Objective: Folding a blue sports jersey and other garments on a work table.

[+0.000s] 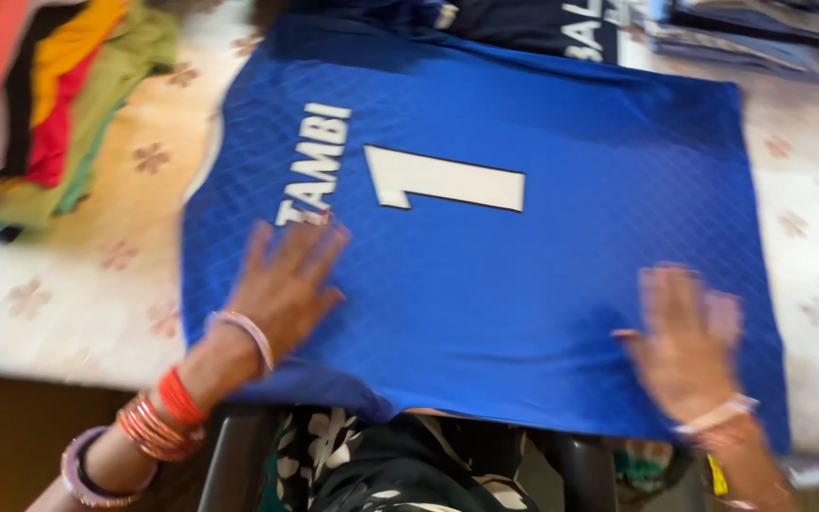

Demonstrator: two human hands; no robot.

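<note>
A blue sports jersey with white lettering and a white numeral lies spread flat on a table covered with a pale flowered cloth. My left hand rests flat on the jersey's lower left part, fingers spread; several orange and pink bangles ring that wrist. Flat on the jersey's lower right part, blurred by motion, is my right hand, fingers apart and a bangle on the wrist. Neither hand grips anything.
A stack of folded clothes in pink, yellow, red and green sits at the far left. A dark navy garment with white letters lies beyond the jersey. Folded bluish fabrics are at the back right. A dark chair edge is below.
</note>
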